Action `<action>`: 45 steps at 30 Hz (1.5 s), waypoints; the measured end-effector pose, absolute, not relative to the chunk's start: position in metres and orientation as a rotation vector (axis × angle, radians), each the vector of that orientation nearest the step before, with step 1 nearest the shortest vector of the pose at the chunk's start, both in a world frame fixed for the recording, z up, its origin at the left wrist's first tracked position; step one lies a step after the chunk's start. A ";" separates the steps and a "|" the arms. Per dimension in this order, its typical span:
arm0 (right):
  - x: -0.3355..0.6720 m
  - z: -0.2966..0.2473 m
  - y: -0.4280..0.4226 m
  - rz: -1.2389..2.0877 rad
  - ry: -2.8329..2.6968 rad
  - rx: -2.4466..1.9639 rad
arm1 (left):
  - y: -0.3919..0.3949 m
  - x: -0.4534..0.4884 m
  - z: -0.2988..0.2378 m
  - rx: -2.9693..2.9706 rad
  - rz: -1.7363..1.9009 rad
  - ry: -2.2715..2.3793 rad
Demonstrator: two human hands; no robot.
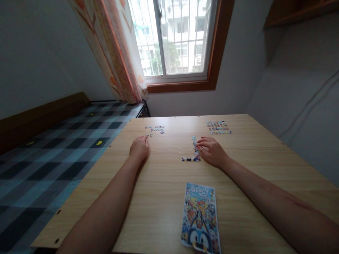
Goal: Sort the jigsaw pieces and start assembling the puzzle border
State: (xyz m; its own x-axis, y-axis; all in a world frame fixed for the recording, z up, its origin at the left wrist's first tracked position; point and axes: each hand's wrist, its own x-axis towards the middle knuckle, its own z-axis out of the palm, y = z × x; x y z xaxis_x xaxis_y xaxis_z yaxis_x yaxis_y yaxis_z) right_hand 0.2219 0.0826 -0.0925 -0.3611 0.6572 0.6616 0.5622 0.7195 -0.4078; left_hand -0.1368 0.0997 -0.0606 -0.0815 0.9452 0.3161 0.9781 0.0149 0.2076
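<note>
My left hand (139, 148) rests toward the left of the table, its fingers closed together at a small jigsaw puzzle piece (147, 135). The fingertips partly hide that piece. Just beyond are several loose puzzle pieces (157, 129) in short rows. My right hand (211, 151) lies beside the joined puzzle section (191, 159), an L-shaped strip, with its fingers apart and the fingertips touching the upright arm of the L. Part of that arm is covered by the fingers. Nearer to me lies a blue picture sheet (200, 218) with "Bluey" printed on it.
More puzzle pieces (218, 127) lie in rows at the back right of the wooden table (156, 197). A bed with a checked cover (71, 169) adjoins the left side. Behind the table are a window (182, 38) and a flowered curtain (116, 46).
</note>
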 end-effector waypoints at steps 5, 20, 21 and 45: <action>0.224 -0.092 0.080 0.094 -2.083 -0.904 | 0.098 -0.135 -0.063 -2.059 -0.355 -2.199; 0.229 -0.094 0.080 0.076 -2.113 -0.863 | 0.051 -0.065 -0.022 -2.215 0.190 -2.112; 0.229 -0.094 0.080 0.077 -2.115 -0.866 | 0.049 -0.064 -0.021 -2.260 0.176 -2.088; 0.204 -0.072 0.048 0.089 -2.414 -0.623 | 0.064 -0.070 -0.041 -3.207 -0.590 -1.924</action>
State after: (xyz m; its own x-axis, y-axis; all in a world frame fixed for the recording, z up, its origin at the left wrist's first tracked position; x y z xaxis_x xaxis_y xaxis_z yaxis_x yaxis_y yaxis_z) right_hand 0.2039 0.0479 -0.0719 -0.6861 0.4558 0.5671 0.4126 0.8857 -0.2127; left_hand -0.0701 0.0638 -0.0412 0.4915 0.8682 -0.0679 0.6809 -0.3346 0.6514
